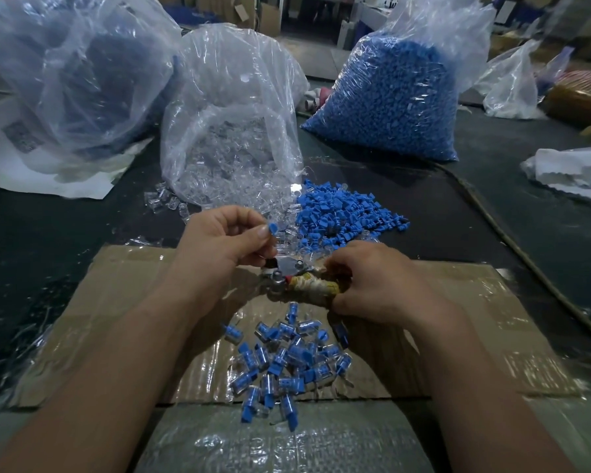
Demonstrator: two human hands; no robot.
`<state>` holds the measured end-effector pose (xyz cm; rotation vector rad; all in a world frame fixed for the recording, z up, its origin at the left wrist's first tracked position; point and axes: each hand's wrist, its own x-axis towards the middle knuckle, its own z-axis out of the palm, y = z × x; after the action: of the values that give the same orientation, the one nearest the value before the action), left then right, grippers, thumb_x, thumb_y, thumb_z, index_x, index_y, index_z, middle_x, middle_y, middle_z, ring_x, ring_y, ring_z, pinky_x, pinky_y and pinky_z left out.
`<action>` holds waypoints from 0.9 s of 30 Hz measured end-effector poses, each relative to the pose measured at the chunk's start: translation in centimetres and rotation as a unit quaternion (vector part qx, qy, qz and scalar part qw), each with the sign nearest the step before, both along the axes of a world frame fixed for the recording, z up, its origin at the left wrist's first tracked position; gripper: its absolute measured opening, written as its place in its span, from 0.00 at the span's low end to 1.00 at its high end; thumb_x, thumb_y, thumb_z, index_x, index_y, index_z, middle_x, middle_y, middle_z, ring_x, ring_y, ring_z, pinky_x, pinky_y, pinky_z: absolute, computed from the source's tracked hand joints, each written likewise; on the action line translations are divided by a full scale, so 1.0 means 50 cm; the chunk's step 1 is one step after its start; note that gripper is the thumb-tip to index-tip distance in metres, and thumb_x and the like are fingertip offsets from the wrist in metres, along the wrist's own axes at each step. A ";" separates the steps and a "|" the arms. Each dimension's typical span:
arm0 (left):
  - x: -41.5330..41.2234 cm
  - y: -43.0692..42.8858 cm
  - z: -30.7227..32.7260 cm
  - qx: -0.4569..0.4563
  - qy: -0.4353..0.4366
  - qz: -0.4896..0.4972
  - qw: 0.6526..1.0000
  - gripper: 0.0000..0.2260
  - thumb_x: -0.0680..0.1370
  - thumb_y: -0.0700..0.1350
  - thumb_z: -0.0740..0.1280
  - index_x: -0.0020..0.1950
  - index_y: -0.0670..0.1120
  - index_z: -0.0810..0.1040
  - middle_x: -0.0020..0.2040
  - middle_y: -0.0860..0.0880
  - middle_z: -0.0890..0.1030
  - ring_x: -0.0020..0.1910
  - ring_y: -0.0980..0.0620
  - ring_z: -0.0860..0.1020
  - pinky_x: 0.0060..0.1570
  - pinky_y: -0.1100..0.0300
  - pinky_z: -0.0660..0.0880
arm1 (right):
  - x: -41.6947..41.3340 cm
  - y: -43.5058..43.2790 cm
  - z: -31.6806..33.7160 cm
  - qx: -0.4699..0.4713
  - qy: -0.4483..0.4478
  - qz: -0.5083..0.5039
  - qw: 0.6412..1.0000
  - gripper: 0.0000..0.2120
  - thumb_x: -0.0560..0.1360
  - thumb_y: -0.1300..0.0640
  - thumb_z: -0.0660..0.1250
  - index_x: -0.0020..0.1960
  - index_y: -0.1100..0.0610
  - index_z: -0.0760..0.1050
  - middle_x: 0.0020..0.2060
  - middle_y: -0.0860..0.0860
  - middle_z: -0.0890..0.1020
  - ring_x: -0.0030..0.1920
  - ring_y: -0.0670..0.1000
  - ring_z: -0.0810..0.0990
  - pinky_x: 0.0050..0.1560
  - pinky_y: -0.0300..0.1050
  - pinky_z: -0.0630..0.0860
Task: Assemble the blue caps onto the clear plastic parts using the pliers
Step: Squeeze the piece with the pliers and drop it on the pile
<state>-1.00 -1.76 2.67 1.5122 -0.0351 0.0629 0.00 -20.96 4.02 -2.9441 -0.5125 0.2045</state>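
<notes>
A big bag of blue caps (pixel 386 97) sits far back on the right of the dark table (pixel 458 206), with a bag of clear parts (pixel 232 131) to its left. A cardboard sheet (pixel 130 281) lies at the near edge, with a pile of finished pieces (pixel 284 367) on it. The right hand (pixel 372 281) grips the wrapped handles of the pliers (pixel 299 283), which lie sideways, nose pointing left. The left hand (pixel 226 240) pinches one blue cap (pixel 272 229) just above that nose, so it is nearer. Nothing stands between them.
</notes>
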 end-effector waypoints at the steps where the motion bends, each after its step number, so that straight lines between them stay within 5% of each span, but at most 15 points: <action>1: 0.001 0.000 0.000 -0.003 0.000 0.001 1.000 0.07 0.73 0.32 0.64 0.39 0.42 0.76 0.29 0.50 0.81 0.30 0.56 0.80 0.31 0.67 0.76 | 0.001 0.003 -0.002 -0.002 -0.013 0.000 1.000 0.14 0.67 0.50 0.70 0.52 0.47 0.75 0.45 0.46 0.75 0.44 0.48 0.72 0.42 0.45 0.71; 6: 0.000 0.002 0.000 -0.012 0.004 -0.008 1.000 0.06 0.73 0.32 0.63 0.40 0.41 0.75 0.29 0.51 0.81 0.30 0.56 0.80 0.30 0.67 0.76 | 0.007 0.005 -0.021 0.007 -0.033 -0.005 0.999 0.08 0.71 0.53 0.67 0.49 0.48 0.73 0.45 0.46 0.73 0.46 0.47 0.71 0.45 0.45 0.73; 15: -0.002 -0.002 0.006 -0.011 -0.029 0.031 0.999 0.06 0.73 0.32 0.64 0.40 0.42 0.75 0.30 0.51 0.81 0.31 0.57 0.80 0.33 0.66 0.78 | 0.007 -0.019 -0.010 0.126 -0.102 -0.049 0.985 0.11 0.71 0.55 0.67 0.46 0.46 0.65 0.42 0.44 0.67 0.44 0.46 0.66 0.35 0.39 0.61; 21: -0.006 -0.007 0.006 0.034 -0.065 0.038 0.997 0.07 0.73 0.33 0.64 0.40 0.44 0.76 0.30 0.53 0.82 0.31 0.59 0.80 0.32 0.69 0.76 | -0.004 -0.002 -0.011 0.188 -0.069 -0.045 0.979 0.10 0.73 0.52 0.66 0.50 0.48 0.67 0.46 0.46 0.75 0.45 0.49 0.72 0.41 0.46 0.69; 27: -0.007 -0.010 0.008 0.037 -0.073 0.039 0.996 0.07 0.73 0.32 0.64 0.40 0.43 0.76 0.30 0.54 0.81 0.30 0.60 0.79 0.31 0.69 0.75 | -0.007 0.004 -0.010 0.190 -0.035 -0.033 0.981 0.10 0.73 0.53 0.67 0.50 0.48 0.66 0.44 0.46 0.74 0.43 0.45 0.71 0.36 0.37 0.64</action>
<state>-1.34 -2.24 3.06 1.5804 -0.0964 0.2364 -0.32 -20.74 3.54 -2.5950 -0.4097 -0.0052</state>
